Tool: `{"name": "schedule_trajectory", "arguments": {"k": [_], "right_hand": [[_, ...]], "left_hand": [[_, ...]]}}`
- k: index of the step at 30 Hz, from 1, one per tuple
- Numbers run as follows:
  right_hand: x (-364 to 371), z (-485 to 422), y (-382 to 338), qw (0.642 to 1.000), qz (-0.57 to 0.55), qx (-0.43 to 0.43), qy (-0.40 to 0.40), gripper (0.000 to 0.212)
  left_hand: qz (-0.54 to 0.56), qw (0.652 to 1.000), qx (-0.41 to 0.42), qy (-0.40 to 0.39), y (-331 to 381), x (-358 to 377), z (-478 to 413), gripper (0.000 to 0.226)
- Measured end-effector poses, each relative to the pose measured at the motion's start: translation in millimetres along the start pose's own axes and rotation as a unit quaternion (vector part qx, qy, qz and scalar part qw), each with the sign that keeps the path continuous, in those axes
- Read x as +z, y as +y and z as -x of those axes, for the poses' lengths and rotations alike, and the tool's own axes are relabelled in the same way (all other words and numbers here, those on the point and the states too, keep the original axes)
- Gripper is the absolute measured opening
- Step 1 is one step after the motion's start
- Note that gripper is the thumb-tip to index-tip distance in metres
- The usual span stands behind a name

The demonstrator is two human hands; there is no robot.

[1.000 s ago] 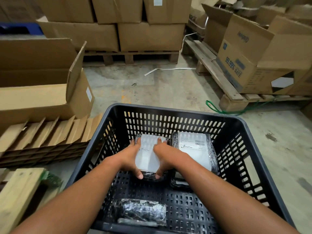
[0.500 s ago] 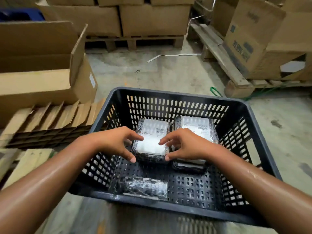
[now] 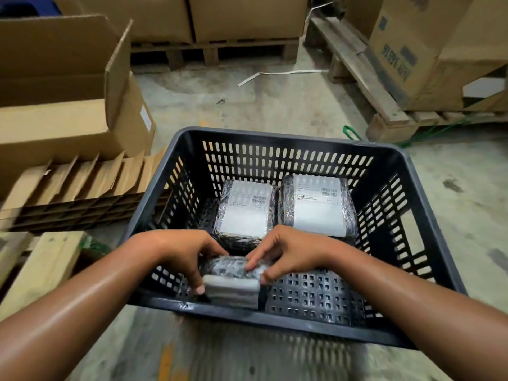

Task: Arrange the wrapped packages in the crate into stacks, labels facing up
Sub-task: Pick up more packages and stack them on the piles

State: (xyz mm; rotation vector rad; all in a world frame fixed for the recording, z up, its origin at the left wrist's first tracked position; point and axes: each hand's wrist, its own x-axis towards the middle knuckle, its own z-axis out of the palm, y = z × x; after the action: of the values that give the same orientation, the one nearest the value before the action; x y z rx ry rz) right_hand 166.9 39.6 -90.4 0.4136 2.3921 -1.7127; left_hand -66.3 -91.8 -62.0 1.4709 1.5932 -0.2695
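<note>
A black perforated crate (image 3: pixel 277 138) sits on the concrete floor in front of me. Two wrapped packages lie side by side at its far wall, white labels up: the left one (image 3: pixel 246 213) and the taller right stack (image 3: pixel 317 204). A third wrapped package (image 3: pixel 233 281) is at the crate's near side, tilted on edge, its label not showing. My left hand (image 3: pixel 184 254) grips its left end and my right hand (image 3: pixel 286 251) grips its top and right end.
An open cardboard box (image 3: pixel 68 105) and flattened cardboard dividers (image 3: pixel 82 188) lie to the left. A wooden plank (image 3: pixel 41 265) is at the near left. Pallets with cartons (image 3: pixel 412 50) stand behind and to the right. A green strap (image 3: pixel 351 133) lies by the right pallet.
Both hands let go of the labelled left package at the far wall, drew back toward me and took hold of the package at the crate's near side, tipping it up.
</note>
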Motion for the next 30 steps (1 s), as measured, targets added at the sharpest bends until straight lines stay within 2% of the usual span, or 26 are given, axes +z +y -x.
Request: {"name": "schedule_trajectory", "arguments": {"k": [2,4,8,12,15,17,20,23,26,30], "right_hand": [[-3,0,2,1.0,0.012,0.006,0.01,0.036],[-2,0,5,0.999,0.04,0.013,0.011,0.042],[-3,-1,0,0.998,0.062,-0.004,0.023,0.039],[-25,7,-21,0.998,-0.015,-0.026,0.059,0.037],[-50,13,-31,0.986,-0.065,-0.034,0.151,0.041],[-63,16,-30,0.966,-0.15,-0.04,0.207,0.045],[-79,17,-30,0.944,-0.233,-0.044,0.229,0.05],[-91,12,-31,0.925,-0.278,-0.059,0.254,0.048],[-92,3,-32,0.906,-0.257,-0.036,0.335,0.038],[-78,-21,-30,0.892,-0.151,-0.024,0.426,0.028]], "left_hand": [[-0.027,0.998,-0.006,0.058,1,0,-3,0.104],[-0.036,0.995,-0.004,0.091,0,1,-6,0.102],[-0.015,0.997,0.016,0.079,-3,-5,-5,0.096],[0.07,0.988,0.074,0.112,-5,-24,7,0.091],[0.146,0.962,0.138,0.187,2,-45,22,0.08],[0.209,0.932,0.173,0.242,10,-51,27,0.079],[0.287,0.893,0.208,0.278,21,-50,26,0.095],[0.282,0.881,0.209,0.318,24,-55,21,0.09],[0.286,0.871,0.195,0.349,23,-59,7,0.081],[0.316,0.864,0.145,0.363,18,-57,-19,0.08]]}}
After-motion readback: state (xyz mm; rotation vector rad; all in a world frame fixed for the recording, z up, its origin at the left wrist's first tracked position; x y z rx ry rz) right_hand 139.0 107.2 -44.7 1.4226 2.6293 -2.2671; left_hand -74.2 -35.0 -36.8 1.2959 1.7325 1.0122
